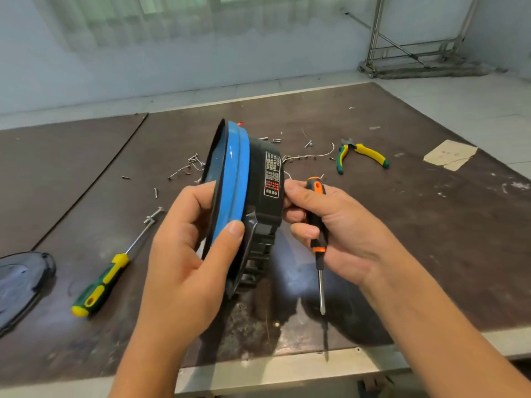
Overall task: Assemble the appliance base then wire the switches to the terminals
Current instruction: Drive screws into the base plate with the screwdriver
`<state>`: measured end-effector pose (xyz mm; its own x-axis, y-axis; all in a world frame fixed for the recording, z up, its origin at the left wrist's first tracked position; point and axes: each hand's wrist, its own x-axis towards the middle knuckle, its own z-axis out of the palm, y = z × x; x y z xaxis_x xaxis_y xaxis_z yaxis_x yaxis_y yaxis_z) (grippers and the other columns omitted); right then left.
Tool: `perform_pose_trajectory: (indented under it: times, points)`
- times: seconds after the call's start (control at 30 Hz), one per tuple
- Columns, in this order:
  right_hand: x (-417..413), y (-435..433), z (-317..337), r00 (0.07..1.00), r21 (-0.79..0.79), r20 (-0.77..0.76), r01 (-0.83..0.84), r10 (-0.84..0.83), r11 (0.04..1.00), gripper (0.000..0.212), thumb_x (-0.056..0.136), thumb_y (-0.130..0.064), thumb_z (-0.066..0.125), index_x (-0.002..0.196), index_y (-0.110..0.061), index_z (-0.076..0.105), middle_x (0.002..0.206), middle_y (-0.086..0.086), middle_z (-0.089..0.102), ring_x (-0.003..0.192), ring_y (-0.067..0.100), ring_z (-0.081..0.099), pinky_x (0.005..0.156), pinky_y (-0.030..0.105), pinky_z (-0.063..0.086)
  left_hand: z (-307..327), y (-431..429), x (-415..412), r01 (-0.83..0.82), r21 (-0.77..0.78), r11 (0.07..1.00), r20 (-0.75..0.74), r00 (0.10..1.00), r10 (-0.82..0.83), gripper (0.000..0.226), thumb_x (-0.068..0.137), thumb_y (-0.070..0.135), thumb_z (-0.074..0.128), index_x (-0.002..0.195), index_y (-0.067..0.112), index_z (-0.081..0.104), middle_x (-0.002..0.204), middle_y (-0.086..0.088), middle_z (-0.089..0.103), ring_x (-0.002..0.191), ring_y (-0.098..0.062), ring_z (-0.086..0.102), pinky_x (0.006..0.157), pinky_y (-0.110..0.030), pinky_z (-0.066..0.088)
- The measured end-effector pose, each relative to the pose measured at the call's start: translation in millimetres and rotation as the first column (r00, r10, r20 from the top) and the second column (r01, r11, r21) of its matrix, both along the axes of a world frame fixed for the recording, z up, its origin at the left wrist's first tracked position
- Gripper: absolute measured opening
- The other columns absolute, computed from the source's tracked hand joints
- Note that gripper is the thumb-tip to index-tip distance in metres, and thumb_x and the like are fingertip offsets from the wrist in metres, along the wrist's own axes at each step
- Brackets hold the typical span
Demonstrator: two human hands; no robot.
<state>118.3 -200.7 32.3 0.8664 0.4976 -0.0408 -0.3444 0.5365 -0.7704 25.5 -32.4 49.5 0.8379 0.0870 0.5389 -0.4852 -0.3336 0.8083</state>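
- Round black plastic appliance base with a blue band (pixel 247 179) is held on edge above the middle of the table. Its labelled black side faces right and its open rim faces left.
- The left hand (pixel 184 254) grips the near rim, thumb pressed on the blue band and fingers curled round the left face. It seems to carry most of the weight, so a firm grip there matters.
- The right hand (pixel 339 225) is closed round an orange-and-black screwdriver (pixel 317 222) whose shaft points down at the near edge. Its thumb and forefinger tips also touch the base's right side.
- The step looks like turning the base to find its screw seats. The side to be fastened should face the person before the tip goes in.
- Small loose metal screws (pixel 186 166) lie scattered just beyond the base. Laying the base flat first would probably free a hand to fetch one.
- Farther out, on the dark brown worn table (pixel 431 225):
  - green-and-yellow pliers (pixel 362 156) at far right, beside a thin white wire (pixel 321 152)
  - a green-and-yellow screwdriver (pixel 100 282) at near left
  - a dark rounded cover (pixel 20 282) at the left edge
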Motion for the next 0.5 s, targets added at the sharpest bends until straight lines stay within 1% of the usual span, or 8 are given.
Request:
perform_pose_trajectory:
  times: [0.03, 0.1, 0.2, 0.23, 0.3, 0.37, 0.43, 0.5]
  points:
    - [0.0, 0.0, 0.3, 0.999, -0.007, -0.029, -0.014, 0.013, 1.000, 0.004, 0.080, -0.011, 0.070, 0.080, -0.007, 0.071, 0.072, 0.004, 0.058, 0.056, 0.007, 0.048, 0.035, 0.013, 0.034, 0.5, -0.3, 0.6, -0.016, 0.052, 0.999, 0.011, 1.000, 0.016, 0.027, 0.091, 0.010, 0.059, 0.114, 0.024, 0.060, 0.107, 0.006, 0.069, 0.100, -0.018, 0.067, 0.080, -0.026, 0.056]
    - [0.7, -0.8, -0.7, 0.995, -0.026, -0.096, -0.042, 0.039, 0.999, 0.009, 0.082, -0.012, 0.070, 0.073, -0.010, 0.069, 0.070, 0.002, 0.056, 0.054, 0.005, 0.046, 0.033, 0.013, 0.031, 0.9, -1.3, 2.2, -0.046, 0.157, 0.986, 0.038, 0.998, 0.040, 0.030, 0.091, 0.010, 0.058, 0.115, 0.027, 0.059, 0.108, 0.011, 0.067, 0.103, -0.017, 0.066, 0.084, -0.026, 0.054]
    - [4.1, -4.3, -3.3, 0.962, 0.026, -0.249, -0.108, 0.111, 0.994, 0.011, 0.088, -0.012, 0.064, 0.078, -0.011, 0.060, 0.068, -0.001, 0.048, 0.051, 0.003, 0.040, 0.031, 0.012, 0.028, -1.9, -3.8, 5.0, -0.073, 0.300, 0.951, 0.052, 0.997, 0.060, 0.029, 0.092, 0.011, 0.057, 0.117, 0.026, 0.057, 0.107, 0.018, 0.063, 0.102, -0.011, 0.063, 0.083, -0.023, 0.052]
    - [5.7, -5.6, -5.0, 0.949, 0.038, -0.288, -0.123, 0.129, 0.992, 0.011, 0.089, -0.013, 0.063, 0.079, -0.011, 0.060, 0.066, -0.002, 0.045, 0.050, 0.003, 0.038, 0.030, 0.012, 0.027, -4.1, -4.4, 5.9, -0.082, 0.336, 0.938, 0.048, 0.996, 0.070, 0.026, 0.092, 0.013, 0.057, 0.116, 0.024, 0.056, 0.104, 0.016, 0.062, 0.099, -0.012, 0.063, 0.081, -0.026, 0.052]
    - [8.7, -7.9, -9.7, 0.930, 0.034, -0.342, -0.134, 0.137, 0.990, 0.006, 0.084, -0.013, 0.065, 0.081, -0.010, 0.060, 0.062, -0.005, 0.041, 0.043, 0.002, 0.034, 0.028, 0.013, 0.026, -8.4, -4.9, 7.9, -0.098, 0.403, 0.910, 0.011, 0.995, 0.102, 0.023, 0.093, 0.019, 0.055, 0.117, 0.022, 0.055, 0.101, 0.012, 0.061, 0.092, -0.015, 0.062, 0.077, -0.038, 0.052]
    - [10.6, -10.2, -15.2, 0.912, 0.021, -0.388, -0.139, 0.136, 0.990, 0.010, 0.081, -0.013, 0.065, 0.087, -0.008, 0.060, 0.059, -0.005, 0.039, 0.037, 0.002, 0.031, 0.027, 0.014, 0.025, -12.1, -5.7, 9.3, -0.117, 0.485, 0.866, -0.019, 0.989, 0.145, 0.024, 0.095, 0.023, 0.051, 0.119, 0.023, 0.053, 0.099, 0.010, 0.060, 0.088, -0.014, 0.061, 0.074, -0.045, 0.051]
    - [11.8, -12.3, -20.4, 0.890, 0.018, -0.433, -0.151, 0.144, 0.988, 0.014, 0.080, -0.013, 0.064, 0.092, -0.006, 0.060, 0.057, -0.005, 0.038, 0.035, 0.002, 0.030, 0.027, 0.013, 0.023, -14.7, -7.2, 10.0, -0.139, 0.570, 0.810, -0.023, 0.982, 0.185, 0.022, 0.096, 0.024, 0.051, 0.119, 0.026, 0.051, 0.096, 0.012, 0.058, 0.083, -0.011, 0.059, 0.071, -0.043, 0.051]
    - [11.7, -14.0, -26.2, 0.859, 0.050, -0.481, -0.173, 0.176, 0.984, 0.021, 0.080, -0.010, 0.063, 0.100, -0.004, 0.060, 0.056, -0.006, 0.037, 0.034, 0.002, 0.030, 0.028, 0.011, 0.021, -16.3, -8.9, 11.2, -0.159, 0.641, 0.750, -0.027, 0.973, 0.229, 0.020, 0.094, 0.024, 0.053, 0.113, 0.030, 0.048, 0.087, 0.013, 0.055, 0.073, -0.010, 0.057, 0.063, -0.036, 0.049]
